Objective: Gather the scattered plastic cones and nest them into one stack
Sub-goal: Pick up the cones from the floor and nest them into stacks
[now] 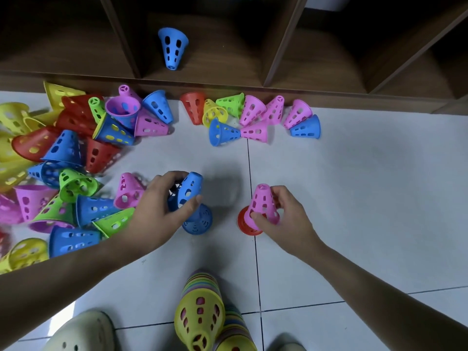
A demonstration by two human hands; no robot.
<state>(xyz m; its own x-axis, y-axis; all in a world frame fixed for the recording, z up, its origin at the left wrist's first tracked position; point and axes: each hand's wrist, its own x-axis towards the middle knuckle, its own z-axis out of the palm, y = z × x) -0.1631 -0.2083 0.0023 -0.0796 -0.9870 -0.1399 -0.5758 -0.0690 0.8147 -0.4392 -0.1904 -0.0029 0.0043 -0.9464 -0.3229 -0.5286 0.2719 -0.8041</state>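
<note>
My left hand (166, 201) grips a blue cone (190, 188) by its sides, tilted above another blue cone (197, 221) standing on the white tile floor. My right hand (281, 211) pinches a pink cone (264, 203), narrow end up, over a red cone (247, 224) on the floor. A tall nested stack topped by a yellow cone (200, 315) rises at the bottom centre, with a second stack (234, 330) beside it. Several loose cones lie in a pile (63, 158) at the left and in a row (253, 115) along the shelf base.
A dark wooden shelf unit (253, 79) runs along the back, with one blue cone (172, 46) lying in a cubby. A pale foam clog (81, 333) is at the bottom left. White tile floor (367, 198) stretches to the right.
</note>
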